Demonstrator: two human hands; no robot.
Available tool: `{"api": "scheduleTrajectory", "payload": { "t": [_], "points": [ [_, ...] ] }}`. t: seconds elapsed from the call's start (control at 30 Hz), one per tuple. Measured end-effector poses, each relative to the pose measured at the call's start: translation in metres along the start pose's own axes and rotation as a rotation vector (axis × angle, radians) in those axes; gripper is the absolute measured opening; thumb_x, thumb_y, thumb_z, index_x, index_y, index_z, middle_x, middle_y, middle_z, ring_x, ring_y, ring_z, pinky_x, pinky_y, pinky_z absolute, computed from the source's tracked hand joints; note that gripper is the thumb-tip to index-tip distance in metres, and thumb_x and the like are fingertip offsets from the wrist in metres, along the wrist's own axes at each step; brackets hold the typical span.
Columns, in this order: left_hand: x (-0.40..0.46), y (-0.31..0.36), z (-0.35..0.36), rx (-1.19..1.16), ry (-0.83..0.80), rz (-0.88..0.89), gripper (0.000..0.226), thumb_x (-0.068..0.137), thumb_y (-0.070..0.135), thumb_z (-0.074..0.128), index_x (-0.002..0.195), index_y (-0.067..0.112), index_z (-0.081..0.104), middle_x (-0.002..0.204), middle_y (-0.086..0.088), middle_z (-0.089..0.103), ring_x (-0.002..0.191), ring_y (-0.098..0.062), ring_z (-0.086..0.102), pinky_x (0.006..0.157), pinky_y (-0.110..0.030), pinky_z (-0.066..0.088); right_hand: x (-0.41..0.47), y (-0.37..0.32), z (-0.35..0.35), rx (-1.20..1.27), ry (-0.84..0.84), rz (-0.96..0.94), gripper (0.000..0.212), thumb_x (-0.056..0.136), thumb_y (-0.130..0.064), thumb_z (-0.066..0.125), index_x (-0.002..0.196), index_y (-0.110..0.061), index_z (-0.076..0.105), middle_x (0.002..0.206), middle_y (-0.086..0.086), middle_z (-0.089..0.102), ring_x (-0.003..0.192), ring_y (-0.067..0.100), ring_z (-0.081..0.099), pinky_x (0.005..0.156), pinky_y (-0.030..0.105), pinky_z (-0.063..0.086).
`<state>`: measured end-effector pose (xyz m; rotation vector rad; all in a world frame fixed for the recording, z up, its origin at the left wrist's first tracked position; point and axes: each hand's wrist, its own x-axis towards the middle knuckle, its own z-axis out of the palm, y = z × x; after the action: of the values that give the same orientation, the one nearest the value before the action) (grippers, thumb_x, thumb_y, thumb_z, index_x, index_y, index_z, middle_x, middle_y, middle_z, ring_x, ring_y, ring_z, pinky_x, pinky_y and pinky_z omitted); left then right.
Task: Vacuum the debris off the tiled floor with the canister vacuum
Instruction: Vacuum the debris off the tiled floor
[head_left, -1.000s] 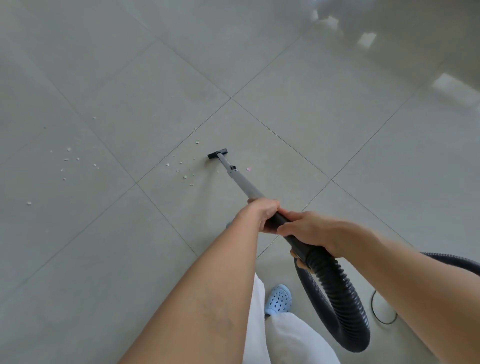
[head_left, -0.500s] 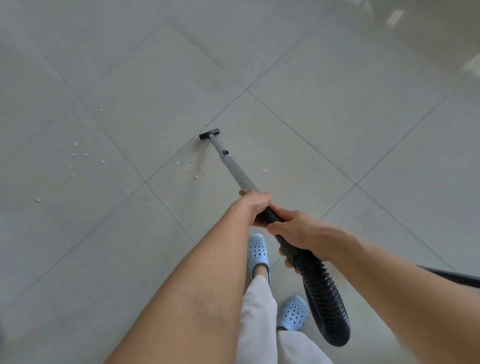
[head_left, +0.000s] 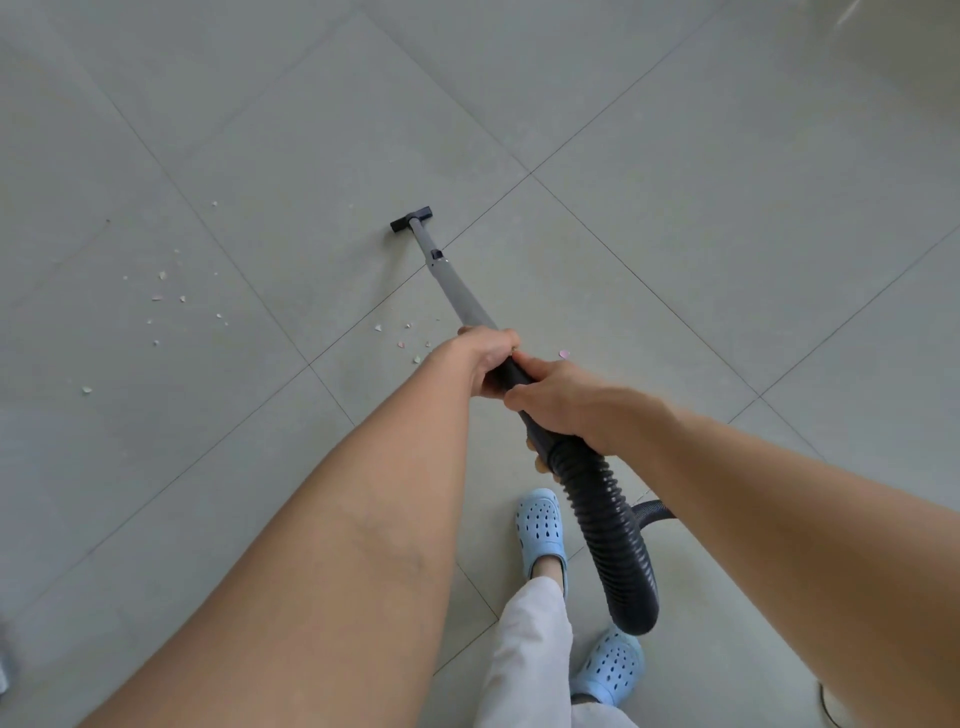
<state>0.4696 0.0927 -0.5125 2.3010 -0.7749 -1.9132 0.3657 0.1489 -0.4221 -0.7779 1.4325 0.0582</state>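
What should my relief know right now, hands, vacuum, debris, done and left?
Left hand grips the wand ahead; right hand grips the handle where the ribbed hose joins.
Nozzle sits on the tiled floor, beyond the debris.
Done: cannot tell from this view.
Left: scattered bits far left, small cluster beside the wand, one pink bit near the hands.

Bare forearms, no sleeves; white trousers; light blue perforated clogs on both feet.
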Motion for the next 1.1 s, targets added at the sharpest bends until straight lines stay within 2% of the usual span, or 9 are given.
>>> {"api": "scheduleTrajectory", "payload": {
  "t": [0.1, 0.2, 0.3, 0.53, 0.7, 0.8, 0.87, 0.97, 1.1],
  "points": [
    [0.004, -0.002, -0.013, -0.039, 0.0, -0.017, 0.015, 0.097, 0.015, 0.05, 0.083, 0.008, 0.052, 0.07, -0.007, 0.059, 0.053, -0.017, 0.06, 0.033, -0.019, 0.045, 0.011, -0.012, 0.013, -0.12, 0.039, -0.036, 0.044, 0.096, -0.011, 0.047, 0.138, -0.025, 0.045, 0.083, 0.012, 0.054, 0.077, 0.034, 0.062, 0.078, 0.053, 0.059],
    [0.001, -0.016, -0.019, -0.032, 0.026, -0.044, 0.014, 0.097, 0.018, 0.051, 0.104, 0.006, 0.056, 0.074, -0.008, 0.059, 0.056, -0.018, 0.06, 0.032, -0.019, 0.044, 0.009, -0.008, 0.031, -0.192, 0.031, -0.059, 0.049, 0.094, -0.01, 0.046, 0.141, -0.025, 0.042, 0.085, 0.009, 0.053, 0.096, 0.037, 0.064, 0.087, 0.053, 0.056],
    [-0.006, -0.039, -0.014, -0.039, 0.046, -0.057, 0.042, 0.097, 0.02, 0.052, 0.134, 0.002, 0.046, 0.087, -0.012, 0.06, 0.062, -0.02, 0.061, 0.032, -0.021, 0.045, -0.004, 0.008, 0.042, -0.233, 0.014, -0.054, 0.054, 0.094, -0.012, 0.046, 0.144, -0.029, 0.04, 0.083, 0.006, 0.052, 0.101, 0.037, 0.064, 0.087, 0.052, 0.056],
    [-0.042, -0.086, 0.021, -0.204, 0.026, -0.075, 0.044, 0.094, 0.016, 0.053, 0.135, 0.002, 0.045, 0.098, -0.015, 0.061, 0.064, -0.022, 0.062, 0.035, -0.024, 0.048, -0.055, 0.047, 0.038, -0.336, -0.035, -0.047, 0.05, 0.094, -0.009, 0.046, 0.14, -0.028, 0.044, 0.083, 0.006, 0.051, 0.083, 0.031, 0.058, 0.085, 0.052, 0.057],
    [-0.07, -0.115, 0.038, -0.345, -0.026, -0.088, 0.021, 0.095, 0.016, 0.053, 0.111, 0.003, 0.055, 0.083, -0.013, 0.063, 0.064, -0.023, 0.063, 0.038, -0.026, 0.05, -0.082, 0.065, 0.041, -0.536, -0.046, -0.066, 0.051, 0.094, -0.009, 0.045, 0.143, -0.025, 0.042, 0.083, 0.007, 0.051, 0.097, 0.036, 0.066, 0.088, 0.05, 0.057],
    [-0.08, -0.135, 0.041, -0.364, -0.027, -0.088, 0.011, 0.095, 0.015, 0.051, 0.098, 0.004, 0.054, 0.077, -0.011, 0.061, 0.062, -0.022, 0.061, 0.038, -0.023, 0.048, -0.092, 0.077, 0.052, -0.661, -0.044, -0.109, 0.051, 0.097, -0.009, 0.042, 0.146, -0.021, 0.039, 0.079, 0.001, 0.043, 0.081, 0.025, 0.059, 0.088, 0.04, 0.054],
    [-0.086, -0.147, 0.045, -0.368, -0.041, -0.092, 0.012, 0.096, 0.016, 0.051, 0.09, 0.007, 0.053, 0.074, -0.009, 0.059, 0.061, -0.021, 0.06, 0.038, -0.021, 0.047, -0.101, 0.085, 0.06, -0.732, -0.024, -0.125, 0.051, 0.097, -0.009, 0.041, 0.147, -0.02, 0.037, 0.077, -0.001, 0.038, 0.082, 0.023, 0.059, 0.078, 0.035, 0.051],
    [-0.096, -0.157, 0.056, -0.381, -0.06, -0.081, 0.021, 0.096, 0.016, 0.05, 0.077, 0.009, 0.048, 0.067, -0.007, 0.054, 0.052, -0.019, 0.057, 0.037, -0.02, 0.045, -0.115, 0.099, 0.063, -0.81, 0.011, -0.118, 0.054, 0.098, -0.008, 0.039, 0.15, -0.021, 0.033, 0.083, 0.0, 0.042, 0.112, 0.029, 0.061, 0.058, 0.026, 0.042],
    [-0.11, -0.163, 0.08, -0.412, -0.095, -0.055, 0.023, 0.095, 0.013, 0.048, 0.073, 0.009, 0.045, 0.061, -0.007, 0.05, 0.031, -0.016, 0.054, 0.035, -0.019, 0.043, -0.134, 0.119, 0.057, -0.849, 0.06, -0.085, 0.065, 0.096, -0.009, 0.039, 0.156, -0.029, 0.022, 0.104, 0.003, 0.05, 0.093, 0.023, 0.052, 0.073, 0.03, 0.045]
  ]
}}
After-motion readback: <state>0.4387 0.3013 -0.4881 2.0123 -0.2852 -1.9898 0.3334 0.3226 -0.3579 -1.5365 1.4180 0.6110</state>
